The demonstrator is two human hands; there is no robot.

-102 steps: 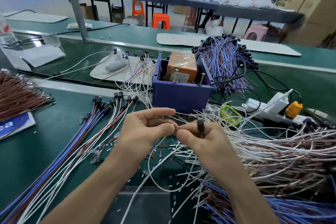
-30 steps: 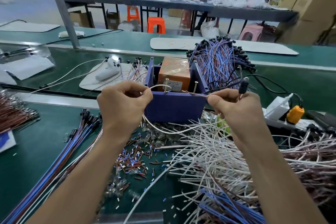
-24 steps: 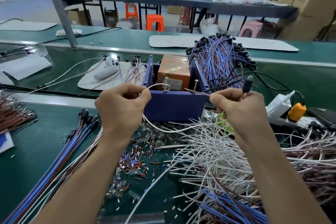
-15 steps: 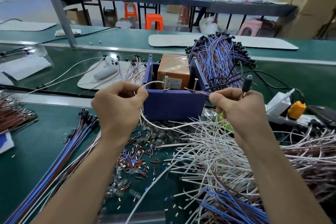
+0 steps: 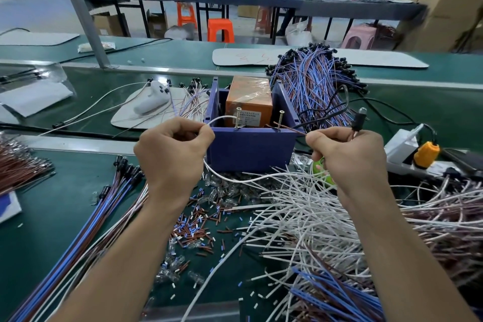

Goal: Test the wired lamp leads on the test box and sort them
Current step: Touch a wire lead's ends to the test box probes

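The left hand (image 5: 173, 154) pinches the white wire (image 5: 222, 118) and the right hand (image 5: 347, 157) pinches the brown wire (image 5: 290, 128), with the black lamp (image 5: 357, 121) sticking up behind its knuckles. The purple test box (image 5: 249, 151) sits just past the hands, between them. Each wire end points inward to the nearer screw, white to the left screw (image 5: 238, 118) and brown to the right screw (image 5: 281, 119), and both seem to touch.
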